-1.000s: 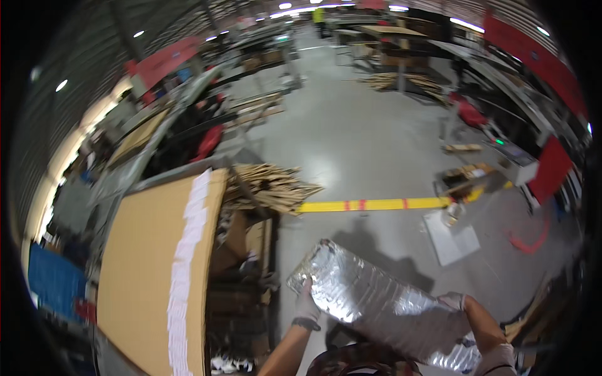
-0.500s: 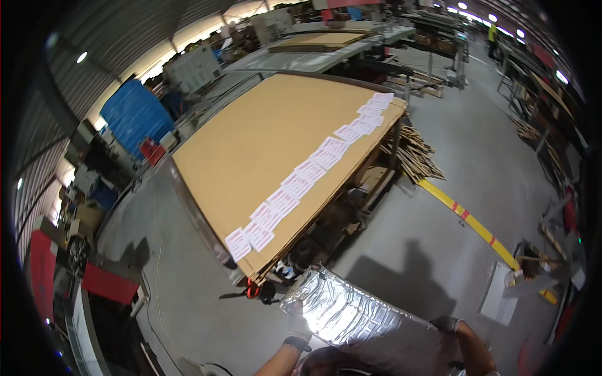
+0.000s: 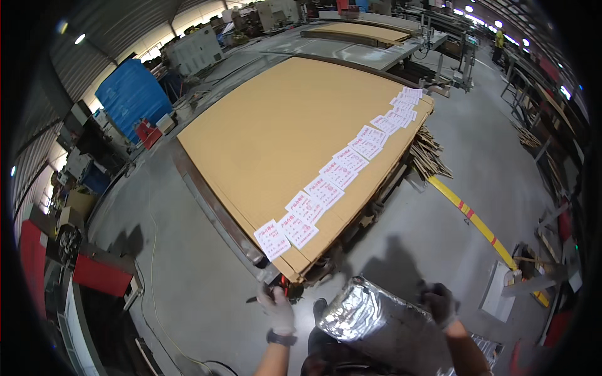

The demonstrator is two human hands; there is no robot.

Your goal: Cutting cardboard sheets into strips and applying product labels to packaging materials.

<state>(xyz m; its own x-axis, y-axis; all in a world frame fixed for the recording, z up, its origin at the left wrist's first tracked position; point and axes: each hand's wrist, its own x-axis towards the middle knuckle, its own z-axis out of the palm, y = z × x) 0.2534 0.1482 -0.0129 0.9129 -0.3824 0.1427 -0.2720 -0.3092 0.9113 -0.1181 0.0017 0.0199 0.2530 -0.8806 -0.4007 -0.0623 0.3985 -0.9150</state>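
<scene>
A silver foil-wrapped slab lies low in front of my body, its shiny end toward the left and its surface darker to the right. My left hand, in a pale glove with a dark band at the wrist, is off the slab, fingers apart and empty, close to the near corner of the cardboard stack. My right hand, in a pale glove with dark fingers, is at the slab's far right edge; its fingers are bent, and whether they grip the slab cannot be made out. Large brown cardboard sheets carry a row of overlapping white printed labels.
An orange-and-black item sits under the stack's near corner. Thin wooden sticks lie beside the stack, with a yellow bar running along the floor. A red box stands at the left. Farther back is another cardboard-topped table.
My left hand has let go of the foil-wrapped slab and moved up and left. The right hand has risen slightly along the slab's edge. My view has shifted, putting the labels lower right.
</scene>
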